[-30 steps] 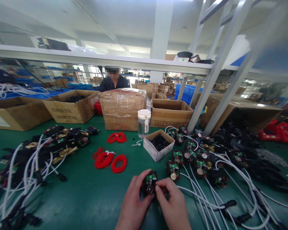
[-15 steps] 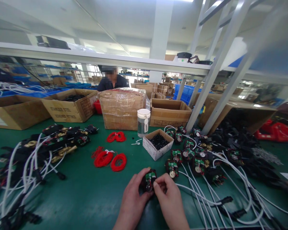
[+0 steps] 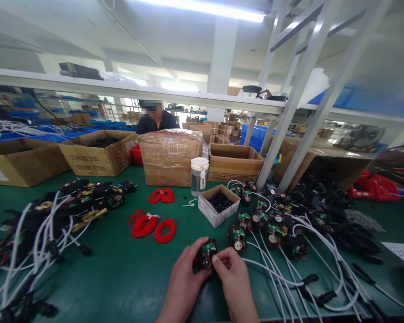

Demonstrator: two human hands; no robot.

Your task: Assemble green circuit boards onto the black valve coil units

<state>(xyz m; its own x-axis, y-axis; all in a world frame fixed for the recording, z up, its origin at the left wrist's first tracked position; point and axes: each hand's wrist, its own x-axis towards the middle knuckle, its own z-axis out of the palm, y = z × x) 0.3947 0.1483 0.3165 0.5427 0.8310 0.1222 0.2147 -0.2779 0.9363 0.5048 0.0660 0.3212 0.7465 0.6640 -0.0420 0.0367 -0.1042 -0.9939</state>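
In the head view, the circuit unit [image 3: 208,255] sits inside the left hand [image 3: 187,271]'s grip, clasped between thumb and fingers. The right hand [image 3: 231,268] has its fingertips pressed together at the unit's right edge; what they pinch is hidden. One carton [image 3: 96,159] reads "STAINLESS STEEL", blurred; a jar [image 3: 198,177] seemingly says "COFFEE". The bottom border cuts both forearms.

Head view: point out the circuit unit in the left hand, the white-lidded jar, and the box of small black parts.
Circuit unit [image 3: 208,250], head view: green board face.
Jar [image 3: 197,180], head view: clear side.
Box [image 3: 228,213], head view: outer front wall.
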